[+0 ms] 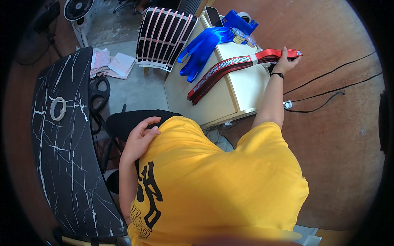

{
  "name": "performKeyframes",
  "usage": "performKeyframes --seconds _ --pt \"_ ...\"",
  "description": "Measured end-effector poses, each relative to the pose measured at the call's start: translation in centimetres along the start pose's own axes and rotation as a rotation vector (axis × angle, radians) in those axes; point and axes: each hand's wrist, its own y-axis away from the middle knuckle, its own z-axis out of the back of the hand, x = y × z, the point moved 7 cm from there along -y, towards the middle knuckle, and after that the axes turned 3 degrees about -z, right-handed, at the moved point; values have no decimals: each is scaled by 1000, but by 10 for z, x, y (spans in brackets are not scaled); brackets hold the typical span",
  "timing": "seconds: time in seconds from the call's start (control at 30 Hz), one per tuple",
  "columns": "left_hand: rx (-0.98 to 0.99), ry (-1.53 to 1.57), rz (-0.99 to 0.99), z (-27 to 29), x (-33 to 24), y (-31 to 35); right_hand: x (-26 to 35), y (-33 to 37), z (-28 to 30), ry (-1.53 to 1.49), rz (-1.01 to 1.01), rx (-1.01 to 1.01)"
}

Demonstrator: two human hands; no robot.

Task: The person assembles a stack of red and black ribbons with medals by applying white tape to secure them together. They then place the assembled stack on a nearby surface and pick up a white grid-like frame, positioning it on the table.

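The right hand [286,61] grasps the red ribbons [230,69] on the table [242,88], beside blue ribbons [203,47]. The left hand [141,137] rests loose on the yellow shirt [217,184].

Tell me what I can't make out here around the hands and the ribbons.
Head view only:
- Right hand: its palm side and grip on the red ribbons are hidden by the hand itself.
- Medals: too small to make out.
- Left hand: rests at the yellow shirt; palm hidden.
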Motion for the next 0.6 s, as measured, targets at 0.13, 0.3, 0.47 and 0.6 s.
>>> performKeyframes --seconds 0.13,0.3,0.47,0.6 --pt "7 15 0 -1 2 -2 -46 10 28 229 -131 -208" --pt "10 40 -18 -1 6 -3 -141 35 61 -216 -817 -342" --pt "16 33 -8 -3 11 -6 -152 23 69 -44 -945 -214" --pt "21 7 44 -3 18 -6 -145 18 65 535 -1194 336"
